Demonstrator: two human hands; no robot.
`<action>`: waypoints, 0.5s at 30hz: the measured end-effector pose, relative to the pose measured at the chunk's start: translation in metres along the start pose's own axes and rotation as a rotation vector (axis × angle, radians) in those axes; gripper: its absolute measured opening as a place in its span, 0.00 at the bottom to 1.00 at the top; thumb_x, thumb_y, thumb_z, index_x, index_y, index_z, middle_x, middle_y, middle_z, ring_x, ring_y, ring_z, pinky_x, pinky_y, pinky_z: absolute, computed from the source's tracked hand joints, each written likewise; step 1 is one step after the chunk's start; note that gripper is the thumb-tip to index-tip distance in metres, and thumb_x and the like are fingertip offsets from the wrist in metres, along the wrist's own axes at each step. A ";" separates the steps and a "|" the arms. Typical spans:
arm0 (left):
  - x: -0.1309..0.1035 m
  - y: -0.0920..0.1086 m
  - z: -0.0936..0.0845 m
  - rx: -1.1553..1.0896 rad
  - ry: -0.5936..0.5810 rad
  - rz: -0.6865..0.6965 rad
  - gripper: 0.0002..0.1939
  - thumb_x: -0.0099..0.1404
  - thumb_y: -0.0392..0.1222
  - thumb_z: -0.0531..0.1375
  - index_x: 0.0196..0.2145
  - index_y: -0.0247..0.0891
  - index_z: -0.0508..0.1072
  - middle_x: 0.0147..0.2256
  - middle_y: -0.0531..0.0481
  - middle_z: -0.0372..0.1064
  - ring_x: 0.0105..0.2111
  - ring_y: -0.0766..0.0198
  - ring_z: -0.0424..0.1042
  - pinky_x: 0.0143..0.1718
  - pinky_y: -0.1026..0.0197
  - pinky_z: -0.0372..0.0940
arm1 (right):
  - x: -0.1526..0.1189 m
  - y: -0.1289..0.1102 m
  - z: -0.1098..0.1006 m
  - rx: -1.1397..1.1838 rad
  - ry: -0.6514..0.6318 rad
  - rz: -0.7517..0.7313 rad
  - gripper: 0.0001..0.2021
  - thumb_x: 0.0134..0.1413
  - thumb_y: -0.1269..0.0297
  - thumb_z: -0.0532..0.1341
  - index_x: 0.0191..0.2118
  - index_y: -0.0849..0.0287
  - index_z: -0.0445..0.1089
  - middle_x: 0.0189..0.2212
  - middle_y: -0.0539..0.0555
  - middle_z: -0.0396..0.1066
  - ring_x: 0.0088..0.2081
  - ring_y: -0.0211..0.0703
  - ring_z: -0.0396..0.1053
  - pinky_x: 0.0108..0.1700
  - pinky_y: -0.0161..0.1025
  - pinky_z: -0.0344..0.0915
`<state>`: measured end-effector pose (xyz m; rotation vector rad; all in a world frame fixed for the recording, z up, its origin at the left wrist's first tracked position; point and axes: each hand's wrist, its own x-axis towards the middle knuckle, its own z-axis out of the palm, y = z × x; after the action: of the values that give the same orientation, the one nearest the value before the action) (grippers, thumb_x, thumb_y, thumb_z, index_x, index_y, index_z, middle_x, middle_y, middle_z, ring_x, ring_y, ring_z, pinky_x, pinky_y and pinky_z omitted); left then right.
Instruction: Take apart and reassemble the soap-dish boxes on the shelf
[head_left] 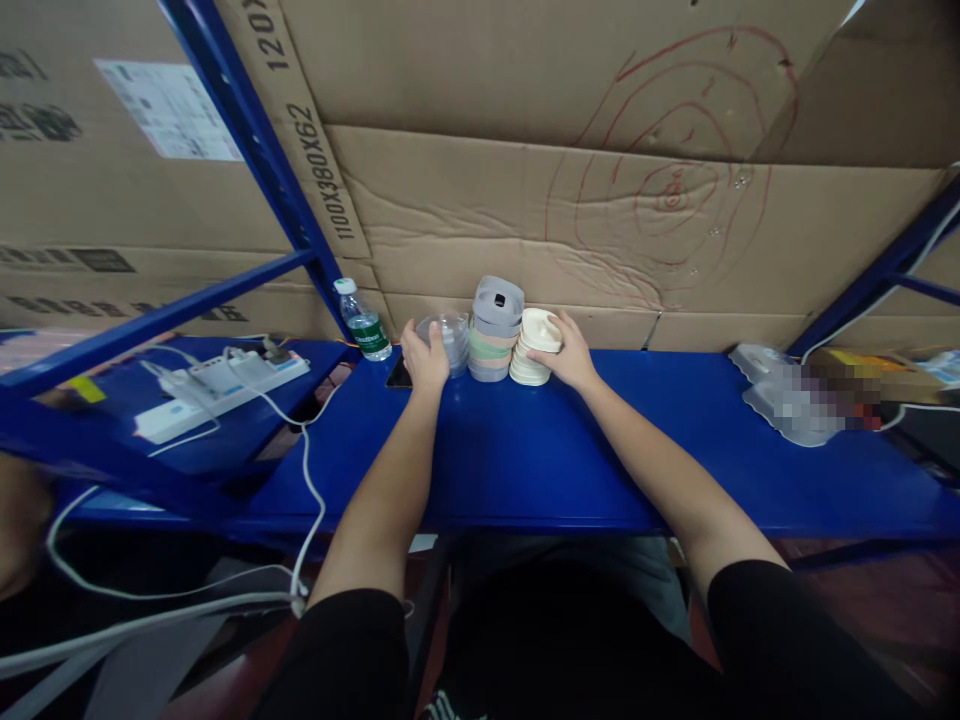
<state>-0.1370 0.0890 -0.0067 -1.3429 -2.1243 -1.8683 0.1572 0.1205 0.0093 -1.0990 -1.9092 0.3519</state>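
Three stacks stand side by side near the back of the blue table. My left hand [426, 358] is curled round the side of the clear plastic container stack [454, 343]. My right hand [566, 352] grips the top of the cream-coloured stack of lid-like pieces [530, 370], thumb and fingers on its upper pieces. Between my hands rises a stack of grey, peach and green containers [491, 345]; the grey piece on top is tilted and shows a dark square opening. Neither hand touches this middle stack as far as I can see.
A water bottle [365, 322] with a green label and a dark flat phone-like object [399, 374] lie left of the stacks. Further left are a power strip [225, 390] and white cables. A clear plastic bag [791, 395] lies right. Cardboard [465, 220] walls the back; blue posts frame the sides.
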 end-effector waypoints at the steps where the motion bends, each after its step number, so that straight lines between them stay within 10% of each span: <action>1: -0.001 0.002 -0.002 0.011 0.013 0.006 0.32 0.73 0.58 0.53 0.65 0.34 0.62 0.66 0.28 0.61 0.68 0.45 0.60 0.69 0.41 0.55 | -0.002 0.003 -0.006 -0.008 0.015 -0.027 0.46 0.49 0.36 0.69 0.68 0.58 0.62 0.73 0.67 0.50 0.73 0.61 0.51 0.73 0.57 0.49; 8: -0.016 0.037 -0.024 0.068 0.151 0.316 0.34 0.73 0.58 0.52 0.67 0.34 0.60 0.66 0.30 0.59 0.69 0.46 0.57 0.70 0.41 0.50 | -0.023 0.058 -0.103 -0.342 0.154 0.002 0.35 0.61 0.38 0.57 0.66 0.57 0.65 0.69 0.66 0.59 0.70 0.63 0.56 0.70 0.62 0.54; 15: -0.062 0.081 -0.021 -0.002 -0.063 0.640 0.36 0.65 0.60 0.58 0.63 0.37 0.65 0.64 0.33 0.63 0.67 0.43 0.60 0.69 0.39 0.51 | -0.094 0.133 -0.245 -0.849 0.313 0.408 0.32 0.63 0.47 0.58 0.65 0.64 0.65 0.65 0.73 0.63 0.68 0.69 0.56 0.65 0.66 0.53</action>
<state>-0.0608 0.0297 0.0321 -1.8139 -1.4433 -1.5665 0.4484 0.0787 0.0170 -1.9700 -1.5466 -0.4499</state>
